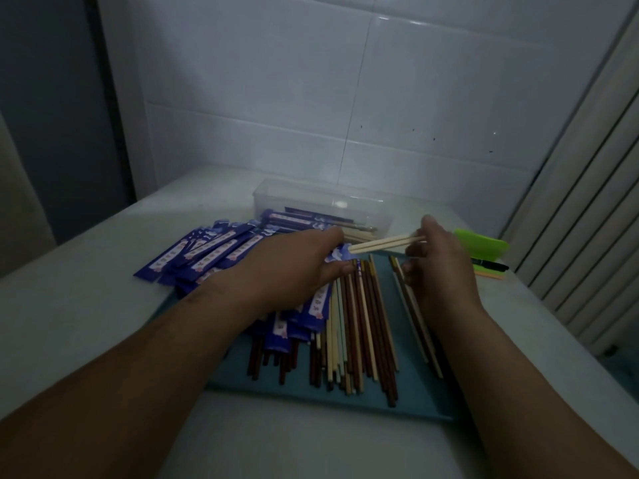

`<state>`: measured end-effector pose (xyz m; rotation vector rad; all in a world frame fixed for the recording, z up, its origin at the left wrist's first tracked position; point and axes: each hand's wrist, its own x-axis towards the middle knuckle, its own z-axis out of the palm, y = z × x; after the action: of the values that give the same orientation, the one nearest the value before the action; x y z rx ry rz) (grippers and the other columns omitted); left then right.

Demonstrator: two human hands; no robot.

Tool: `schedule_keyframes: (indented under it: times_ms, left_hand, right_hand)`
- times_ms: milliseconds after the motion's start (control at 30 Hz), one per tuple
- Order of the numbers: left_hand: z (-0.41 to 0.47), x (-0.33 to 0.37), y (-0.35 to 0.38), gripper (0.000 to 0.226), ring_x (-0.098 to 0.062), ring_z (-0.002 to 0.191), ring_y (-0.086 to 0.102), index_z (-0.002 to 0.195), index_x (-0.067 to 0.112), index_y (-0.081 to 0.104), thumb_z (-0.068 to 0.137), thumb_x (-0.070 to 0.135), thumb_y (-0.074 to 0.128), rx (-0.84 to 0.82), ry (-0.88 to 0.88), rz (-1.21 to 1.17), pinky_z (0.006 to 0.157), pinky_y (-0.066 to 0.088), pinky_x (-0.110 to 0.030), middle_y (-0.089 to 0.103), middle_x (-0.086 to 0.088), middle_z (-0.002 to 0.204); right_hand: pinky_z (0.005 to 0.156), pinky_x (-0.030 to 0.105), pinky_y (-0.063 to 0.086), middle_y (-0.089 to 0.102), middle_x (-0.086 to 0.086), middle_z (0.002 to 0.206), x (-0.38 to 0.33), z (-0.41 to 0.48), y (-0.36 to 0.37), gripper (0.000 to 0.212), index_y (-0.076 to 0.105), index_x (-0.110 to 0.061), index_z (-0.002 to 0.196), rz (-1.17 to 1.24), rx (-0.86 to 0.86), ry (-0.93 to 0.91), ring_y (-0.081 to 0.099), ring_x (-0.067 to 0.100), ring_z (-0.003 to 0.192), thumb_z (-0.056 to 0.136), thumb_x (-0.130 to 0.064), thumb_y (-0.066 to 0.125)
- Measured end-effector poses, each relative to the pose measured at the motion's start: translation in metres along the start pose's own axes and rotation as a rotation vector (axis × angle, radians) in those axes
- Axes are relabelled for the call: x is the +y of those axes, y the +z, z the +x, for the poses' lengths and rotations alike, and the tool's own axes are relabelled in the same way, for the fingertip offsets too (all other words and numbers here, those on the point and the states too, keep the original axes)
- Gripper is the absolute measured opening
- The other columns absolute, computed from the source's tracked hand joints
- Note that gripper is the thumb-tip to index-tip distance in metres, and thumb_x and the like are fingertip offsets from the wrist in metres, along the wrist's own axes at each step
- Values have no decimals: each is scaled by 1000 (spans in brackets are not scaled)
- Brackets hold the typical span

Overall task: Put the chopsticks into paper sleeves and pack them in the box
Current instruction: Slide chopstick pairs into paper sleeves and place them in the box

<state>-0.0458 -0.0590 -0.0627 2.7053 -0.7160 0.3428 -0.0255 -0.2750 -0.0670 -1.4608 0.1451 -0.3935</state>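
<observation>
Your left hand (297, 267) pinches a blue paper sleeve (337, 254) above the teal mat (276, 388). Your right hand (439, 267) holds a pale chopstick pair (387, 243), whose ends meet the sleeve's mouth. Loose chopsticks (366, 323) lie on the mat. The clear box (311, 202) stands just behind it, and spare sleeves (207, 252) overlap its left edge.

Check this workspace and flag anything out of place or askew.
Nothing damaged or spilled. The blue sleeves lie in a fanned, untidy heap that overhangs the left edge of the teal tray onto the table. A few chopsticks lie apart from the main bundle, at an angle, under the right hand.
</observation>
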Motion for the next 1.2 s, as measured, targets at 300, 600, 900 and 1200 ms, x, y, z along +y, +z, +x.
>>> schedule_keyframes:
  times_ms: [300,600,900,1200]
  left_hand:
    - [0,-1,2,32,-13,94,57,120,34,51,102,59,45,-6,1,15,73,45,-35,58,9,109]
    - [1,-4,2,43,-17,110,57,135,35,50,101,61,44,60,-18,85,96,46,-45,59,5,123]
    - [6,-19,4,45,-24,123,46,142,43,45,101,61,43,176,-151,143,101,33,-47,51,0,128]
    - [3,-27,4,63,-22,140,33,153,45,33,96,65,50,245,-153,57,124,6,-58,43,2,140]
  right_hand:
    - [39,23,36,55,9,69,4,-5,4,38,65,-11,103,-196,-56,-46,48,17,47,109,-39,40]
    - [42,24,34,53,8,66,1,-6,3,23,62,-11,99,-146,-151,3,46,18,44,105,-30,50]
    - [56,22,57,74,6,82,-5,-16,3,17,71,-13,98,310,-347,254,74,15,71,102,-25,59]
    - [59,24,60,74,15,82,-2,-12,3,13,69,-3,101,130,-207,159,76,21,73,102,-8,57]
